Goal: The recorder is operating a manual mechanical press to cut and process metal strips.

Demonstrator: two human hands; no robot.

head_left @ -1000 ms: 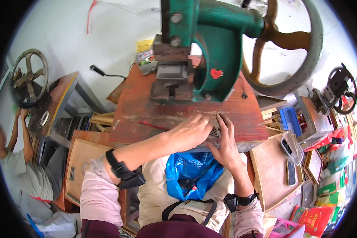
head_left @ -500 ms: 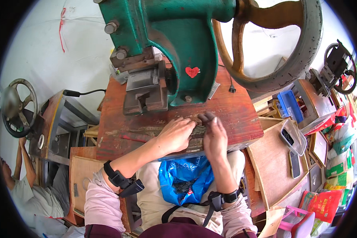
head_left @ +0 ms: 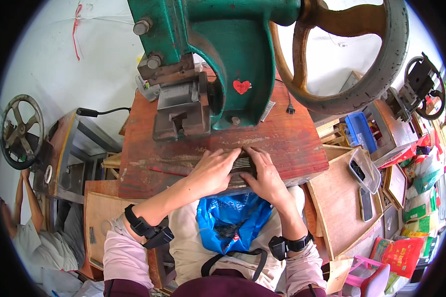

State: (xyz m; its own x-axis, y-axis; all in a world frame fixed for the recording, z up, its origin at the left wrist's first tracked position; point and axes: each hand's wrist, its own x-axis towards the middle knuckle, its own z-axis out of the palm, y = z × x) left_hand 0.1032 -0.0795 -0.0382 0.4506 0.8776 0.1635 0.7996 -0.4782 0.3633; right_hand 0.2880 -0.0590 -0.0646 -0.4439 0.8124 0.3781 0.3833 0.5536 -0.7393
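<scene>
Hands together at near edge of red table (head_left: 282,143): left hand (head_left: 214,171) and right hand (head_left: 267,175) curled over bundle of thin dark strips (head_left: 243,166), pressing it flat. Risk: strips fanning out or slipping off edge into blue bag (head_left: 230,222) if pressure uneven.

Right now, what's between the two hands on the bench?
In the head view, a dark ribbed metal stack lies between the left hand and right hand; both press on it.
</scene>
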